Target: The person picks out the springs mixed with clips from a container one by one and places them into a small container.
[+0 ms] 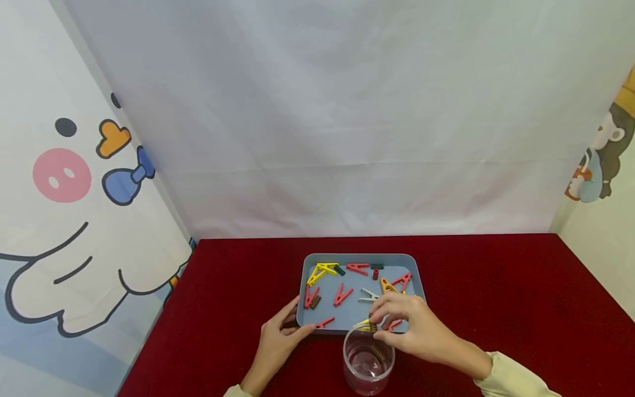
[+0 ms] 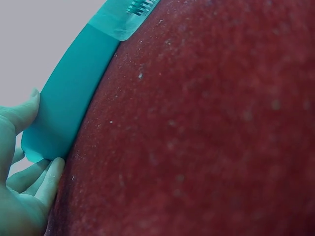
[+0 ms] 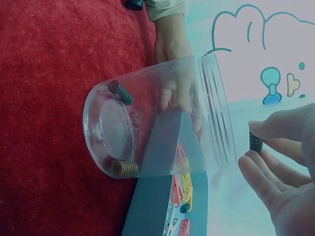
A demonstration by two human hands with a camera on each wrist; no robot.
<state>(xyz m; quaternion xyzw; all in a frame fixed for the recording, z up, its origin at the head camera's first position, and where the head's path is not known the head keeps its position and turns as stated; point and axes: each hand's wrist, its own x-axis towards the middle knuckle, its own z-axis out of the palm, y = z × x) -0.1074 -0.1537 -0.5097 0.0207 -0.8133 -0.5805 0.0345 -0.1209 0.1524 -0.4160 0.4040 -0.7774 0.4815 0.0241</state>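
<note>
Over the mouth of the clear plastic cup, the right hand hovers with its fingers curled, pinching a small dark coiled spring between thumb and fingertips. From the right wrist view the spring sits upright in that pinch, just beyond the cup's rim, while the other fingers lie loosely bent below it. The cup stands on the red cloth, touching or just beside the near edge of the blue tray. It is transparent and ribbed near the rim, and two springs already lie inside: a dark one against the wall near the bottom, and a brass-coloured one lower down on the base.

At the tray's near left corner, the left hand grips the wall, thumb over the rim and fingers curled against the outside; the left wrist view shows the thumb and fingertips pressed to the teal-looking tray side where it meets the cloth.

Inside the tray lie scattered clothes-peg halves: yellow ones at the far left, red ones across the middle, a white one and an orange one close to the right hand's knuckles. A further dark spring lies beside a red half near the left wall.
</note>
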